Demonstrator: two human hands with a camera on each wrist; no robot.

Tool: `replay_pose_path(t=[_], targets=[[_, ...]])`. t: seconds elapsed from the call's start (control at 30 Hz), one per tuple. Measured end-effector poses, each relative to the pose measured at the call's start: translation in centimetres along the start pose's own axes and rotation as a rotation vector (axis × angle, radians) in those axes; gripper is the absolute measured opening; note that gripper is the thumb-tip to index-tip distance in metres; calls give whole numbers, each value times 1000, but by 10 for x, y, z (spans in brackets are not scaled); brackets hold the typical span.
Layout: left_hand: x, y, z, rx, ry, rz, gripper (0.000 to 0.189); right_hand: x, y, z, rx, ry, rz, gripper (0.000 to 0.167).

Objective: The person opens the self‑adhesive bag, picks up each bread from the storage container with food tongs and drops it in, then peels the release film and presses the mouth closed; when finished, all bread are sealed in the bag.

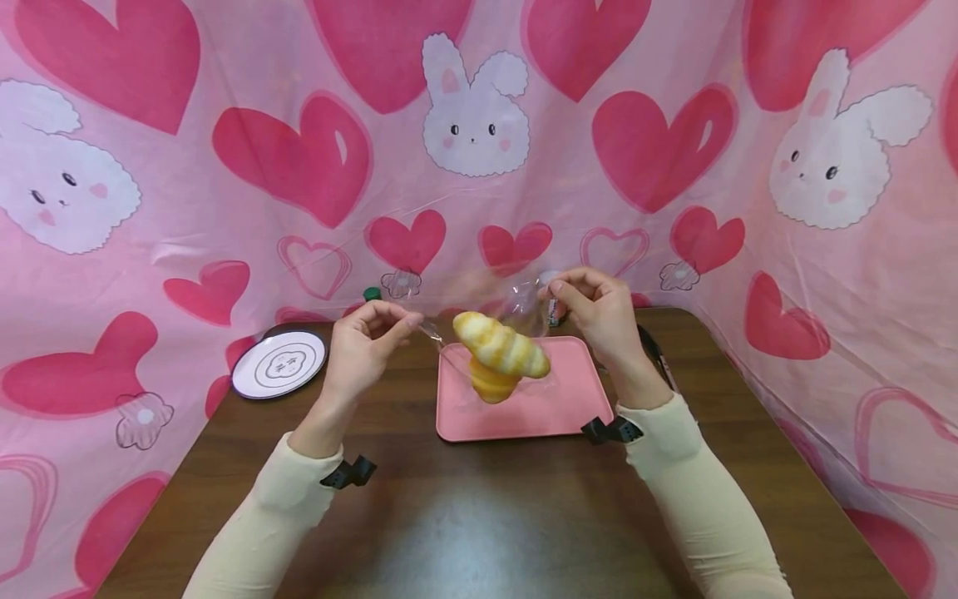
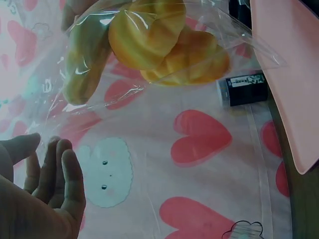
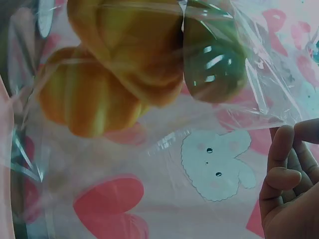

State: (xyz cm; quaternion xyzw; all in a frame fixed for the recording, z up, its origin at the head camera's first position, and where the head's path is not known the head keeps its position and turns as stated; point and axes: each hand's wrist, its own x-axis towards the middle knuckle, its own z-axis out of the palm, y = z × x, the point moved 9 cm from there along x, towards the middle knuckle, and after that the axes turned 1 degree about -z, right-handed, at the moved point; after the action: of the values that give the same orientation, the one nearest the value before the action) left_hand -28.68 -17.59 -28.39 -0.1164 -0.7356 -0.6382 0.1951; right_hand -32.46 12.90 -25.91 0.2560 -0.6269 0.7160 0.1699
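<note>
A clear plastic bag hangs between my two hands above the pink tray. Inside it, a pale yellow ridged bread roll lies across a golden piece of bread. From the left wrist view, two golden breads show beside a longer roll through the film. My left hand pinches one side of the bag between thumb and forefinger. On the opposite side, the right hand pinches the bag's edge; its other fingers are curled in the right wrist view.
Left on the brown table lies a white plate with a dark rim. A green cap shows behind the left hand. Near the right hand stands a small container. Behind the right wrist is a partly hidden black object.
</note>
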Motion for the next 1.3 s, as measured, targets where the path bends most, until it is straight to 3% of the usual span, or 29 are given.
replay_pose_path(t=[0.17,0.3,0.63,0.77,0.93,1.13,1.3], targets=[[-1,-8,13,-70,-74,-24,28,0,-5,0,5,34,-23,6],[-5,-23,24,-49,-144,-76,30,0,-9,-2,-1,81,-42,10],[-13,-46,51,172,-366,-144,23,1,-11,-11,-12,146,-37,16],[-17,-44,55,234,-401,-120,17,2,-13,-11,-16,156,-57,12],[-23,-36,62,237,-463,-59,16,2,-15,-8,13,173,-54,9],[-25,-37,70,244,-480,-37,18,-1,-16,-3,4,180,-50,10],[-23,-38,73,286,-411,-20,18,-1,-14,0,22,177,-32,18]])
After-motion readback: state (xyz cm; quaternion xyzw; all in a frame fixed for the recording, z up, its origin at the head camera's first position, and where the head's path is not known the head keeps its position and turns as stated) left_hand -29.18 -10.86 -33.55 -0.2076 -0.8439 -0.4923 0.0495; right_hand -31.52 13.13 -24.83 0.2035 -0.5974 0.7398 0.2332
